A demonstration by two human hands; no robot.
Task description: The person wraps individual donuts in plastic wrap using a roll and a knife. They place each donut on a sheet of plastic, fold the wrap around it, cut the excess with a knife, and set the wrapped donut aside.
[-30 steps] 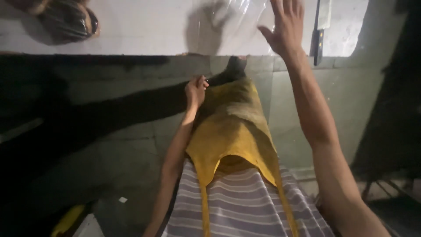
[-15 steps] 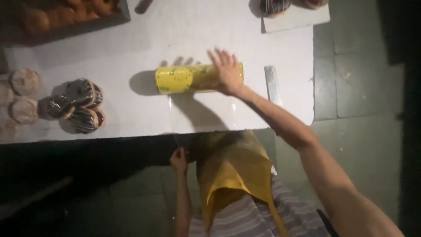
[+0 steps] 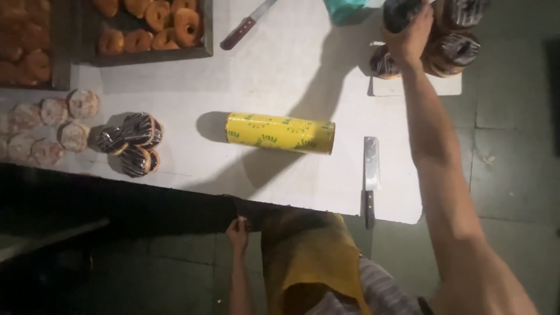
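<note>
Now that your right hand (image 3: 411, 35) has left the yellow roll (image 3: 280, 133) at centre, it clasps a chocolate doughnut (image 3: 402, 13) at one o'clock; your left hand (image 3: 237, 231), fingers curled, grips the table edge (image 3: 175, 185).

A white table (image 3: 303, 64) fills the upper part of the view and serves as the landmark. Its top is pale and smooth, brightly lit from above, with hard shadows falling across the surface toward its near edge. That near edge runs slightly slantwise, and its right corner is rounded. Right of the table, the floor (image 3: 513, 151) is laid with large grey-green tiles with visible joints and a few pale specks. Below the near edge the floor lies in deep shadow, darkest toward the left, where little can be made out.
</note>
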